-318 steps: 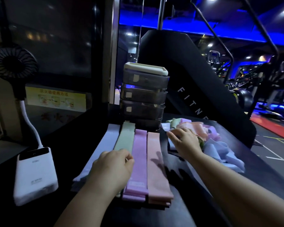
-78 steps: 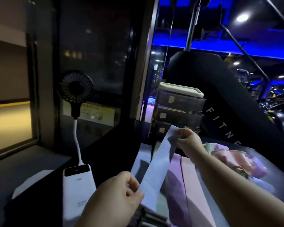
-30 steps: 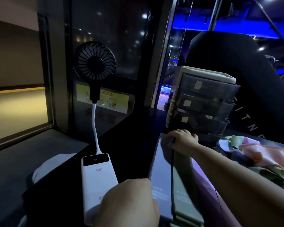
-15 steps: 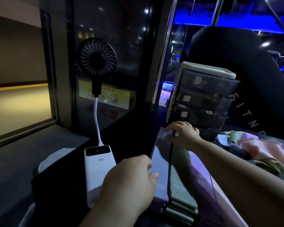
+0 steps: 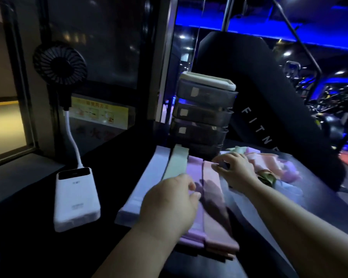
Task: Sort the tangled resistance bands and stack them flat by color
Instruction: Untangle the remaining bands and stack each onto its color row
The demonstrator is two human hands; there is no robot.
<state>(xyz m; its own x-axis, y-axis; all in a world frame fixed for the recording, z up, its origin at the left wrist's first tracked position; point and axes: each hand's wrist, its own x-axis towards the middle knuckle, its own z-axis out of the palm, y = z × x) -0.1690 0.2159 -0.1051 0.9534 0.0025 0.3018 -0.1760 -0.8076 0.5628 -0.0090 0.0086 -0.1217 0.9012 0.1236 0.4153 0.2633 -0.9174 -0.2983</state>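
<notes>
- a black desk fan (image 5: 59, 63) is standing at the far left edge of the dark worktop (image 5: 117, 167), its white neck plugging into a white power bank (image 5: 76, 197) that is lying flat near the left edge.
- four flat stacks of resistance bands are lying side by side mid-worktop, running from the near edge toward the far edge and touching along their long sides.
- the pale blue stack (image 5: 149, 181) is lying leftmost, just beside the power bank but apart from it.
- the green stack (image 5: 178, 163) is lying next to it; its near end is hiding under the left hand.
- the left hand (image 5: 169, 205) is hovering or resting over the green and purple stacks, back up, fingers curling down; motion blur is preventing any finding on whether it is grasping anything.
- the purple stack (image 5: 194, 167) and the pink stack (image 5: 213, 197) are lying to the right.
- a grey drawer unit (image 5: 205, 117) is standing at the far edge, behind the stacks.
- the right hand (image 5: 235, 169) is reaching to the far end of the pink stack, fingers bending; grip is not determinable.
- the tangled pile of bands (image 5: 269, 167) is lying toward the right edge, unsorted.
</notes>
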